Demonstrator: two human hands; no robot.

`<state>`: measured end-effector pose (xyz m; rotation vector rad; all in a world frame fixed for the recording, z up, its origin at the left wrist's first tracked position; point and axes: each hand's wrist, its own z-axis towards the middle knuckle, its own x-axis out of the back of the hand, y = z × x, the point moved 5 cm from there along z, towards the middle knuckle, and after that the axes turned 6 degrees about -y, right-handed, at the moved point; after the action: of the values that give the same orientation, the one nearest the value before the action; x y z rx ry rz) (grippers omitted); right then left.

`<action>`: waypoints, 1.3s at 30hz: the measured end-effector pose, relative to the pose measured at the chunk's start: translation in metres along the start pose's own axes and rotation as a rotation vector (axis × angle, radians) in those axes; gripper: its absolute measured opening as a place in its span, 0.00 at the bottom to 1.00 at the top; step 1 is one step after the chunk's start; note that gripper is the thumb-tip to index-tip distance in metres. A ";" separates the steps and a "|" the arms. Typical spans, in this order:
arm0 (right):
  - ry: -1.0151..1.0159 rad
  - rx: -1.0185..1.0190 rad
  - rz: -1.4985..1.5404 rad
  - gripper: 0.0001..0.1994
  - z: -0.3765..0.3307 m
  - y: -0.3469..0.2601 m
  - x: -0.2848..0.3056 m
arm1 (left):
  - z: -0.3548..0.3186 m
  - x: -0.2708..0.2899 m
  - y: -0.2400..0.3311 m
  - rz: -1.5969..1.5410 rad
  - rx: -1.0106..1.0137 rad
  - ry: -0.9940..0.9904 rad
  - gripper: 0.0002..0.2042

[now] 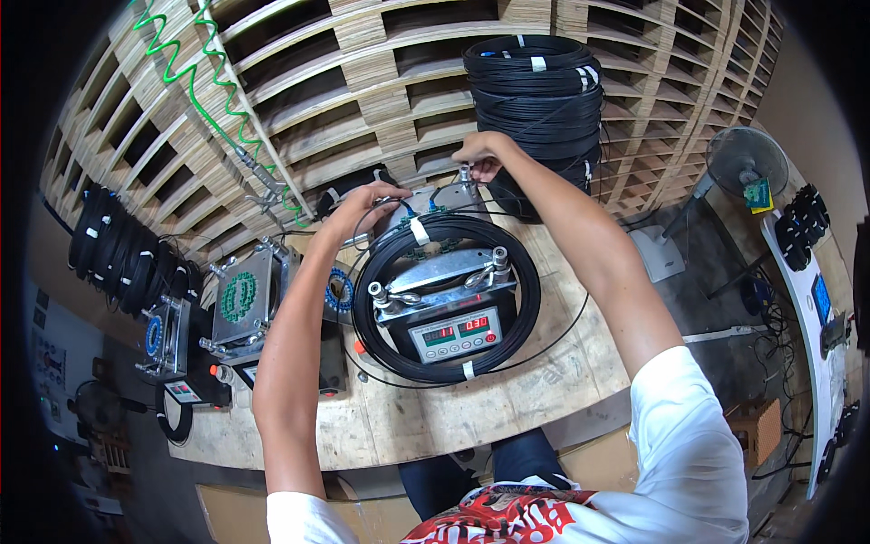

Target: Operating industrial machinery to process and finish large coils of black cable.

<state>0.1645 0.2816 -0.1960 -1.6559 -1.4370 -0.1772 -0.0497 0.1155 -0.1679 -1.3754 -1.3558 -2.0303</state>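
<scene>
Left hand [370, 201], upper centre of frame: laid over the left side of the metal plate [450, 196], fingers partly bent; whether anything is gripped cannot be told. Right hand [488, 154], just right of it and higher: curled, fingers brought to the top of a metal post [466, 178] at the plate's far edge; whether the post is firmly gripped cannot be told. Coil [528, 290], black cable, centre of frame: laid as a ring around the machine [422, 346], bound with white ties; its tie at the top is set near two blue connectors [432, 205], which are seated at the plate. Machine: red display lit, two clamp posts upright at its near side. Progress, as judged: the coil has been placed and the connectors appear to have been brought to the plate; fastening or release at the far post seems unfinished, and the coil is yet to be lifted away. Also listed: second machine [243, 296] with green ring, left of centre; stacked coils [536, 109], upper right of centre; table [571, 385], bare wood, beneath; fan [745, 163], upper right.
</scene>
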 end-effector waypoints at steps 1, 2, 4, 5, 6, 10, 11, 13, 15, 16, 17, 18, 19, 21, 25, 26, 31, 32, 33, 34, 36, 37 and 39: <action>-0.056 -0.031 0.158 0.17 0.001 0.015 0.002 | 0.003 -0.002 0.001 0.061 -0.103 0.028 0.19; -0.095 0.063 0.347 0.15 0.003 0.025 -0.005 | 0.003 -0.004 -0.002 0.022 -0.086 0.018 0.19; -0.119 0.185 0.480 0.14 -0.004 0.023 -0.012 | -0.003 -0.002 -0.008 -0.018 -0.050 0.020 0.20; -0.122 0.258 0.503 0.15 -0.011 0.028 -0.010 | -0.001 -0.003 -0.008 -0.039 -0.036 0.027 0.20; -0.129 0.259 0.498 0.15 -0.017 0.031 -0.013 | -0.002 -0.004 -0.009 -0.041 -0.029 0.031 0.20; -0.208 0.574 0.744 0.21 -0.058 0.029 -0.014 | -0.008 -0.003 -0.013 -0.097 0.022 0.050 0.22; -0.158 0.622 0.783 0.20 -0.063 0.033 -0.012 | -0.005 -0.005 -0.013 -0.099 0.018 0.051 0.22; -0.180 0.688 0.794 0.18 -0.056 0.039 -0.014 | -0.002 -0.006 -0.013 -0.097 -0.015 0.085 0.27; -0.118 0.699 0.831 0.15 -0.048 0.038 -0.018 | -0.001 -0.006 -0.014 -0.092 -0.045 0.118 0.31; -0.085 0.678 0.735 0.14 -0.045 0.038 -0.017 | -0.001 -0.007 -0.016 -0.111 -0.029 0.100 0.28; -0.054 0.657 0.639 0.14 -0.042 0.036 -0.017 | -0.002 -0.008 -0.018 -0.129 -0.011 0.082 0.24; -0.059 0.660 0.637 0.14 -0.040 0.034 -0.015 | -0.002 -0.008 -0.018 -0.128 -0.006 0.085 0.24; -0.024 0.588 0.552 0.17 -0.036 0.035 -0.013 | 0.000 -0.009 -0.018 -0.135 -0.007 0.080 0.25; 0.043 0.438 0.386 0.26 -0.034 0.038 -0.012 | 0.002 -0.011 -0.013 -0.148 -0.003 0.074 0.26; -0.097 0.626 0.614 0.21 -0.062 0.021 -0.018 | -0.012 -0.004 -0.017 -0.194 0.014 0.073 0.30; -0.092 0.619 0.614 0.21 -0.059 0.028 -0.015 | -0.009 -0.005 -0.015 -0.199 -0.008 0.077 0.31; -0.153 0.606 0.497 0.13 -0.043 0.031 -0.012 | -0.005 -0.007 -0.013 -0.236 -0.043 0.064 0.30; -0.148 0.570 0.460 0.15 -0.039 0.031 -0.013 | -0.006 -0.006 -0.014 -0.235 -0.043 0.065 0.30; -0.148 0.571 0.459 0.15 -0.037 0.029 -0.012 | -0.007 -0.005 -0.013 -0.196 -0.065 0.068 0.29; -0.133 0.550 0.424 0.16 -0.034 0.028 -0.010 | -0.008 -0.003 -0.012 -0.156 -0.088 0.072 0.29; -0.112 0.521 0.388 0.16 -0.028 0.034 -0.007 | -0.003 -0.003 -0.007 -0.129 -0.091 0.058 0.25; -0.043 0.516 0.332 0.20 -0.026 0.037 -0.004 | 0.000 -0.004 -0.004 -0.100 -0.091 0.043 0.21; 0.007 0.522 0.275 0.23 -0.034 0.026 -0.009 | -0.001 -0.002 -0.002 -0.220 0.033 0.029 0.18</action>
<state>0.1980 0.2540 -0.1960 -1.3896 -1.1112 0.3226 -0.0505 0.1155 -0.1704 -1.2251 -1.5812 -2.1445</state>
